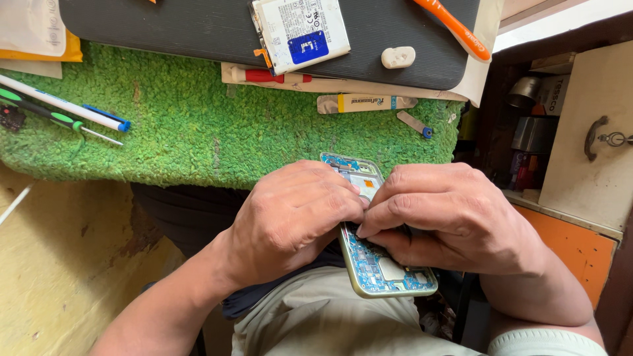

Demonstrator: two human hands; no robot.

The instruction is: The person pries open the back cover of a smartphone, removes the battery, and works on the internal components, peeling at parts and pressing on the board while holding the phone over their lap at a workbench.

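An opened phone (386,270) with its back cover off shows a blue circuit board inside a pale green frame. It lies over my lap at the edge of the green fuzzy mat (184,125). My left hand (290,217) grips the phone's left side, fingertips pressed on the middle of the board. My right hand (455,214) wraps around the right side, thumb and fingers meeting the left hand's over the board. The centre of the phone is hidden under both hands.
A white phone battery (303,29) rests on a dark board (198,26) at the back, with a white small part (398,57) and an orange tool (455,26). Green screwdrivers and a pen (66,112) lie left. An open cabinet with tins (534,118) stands right.
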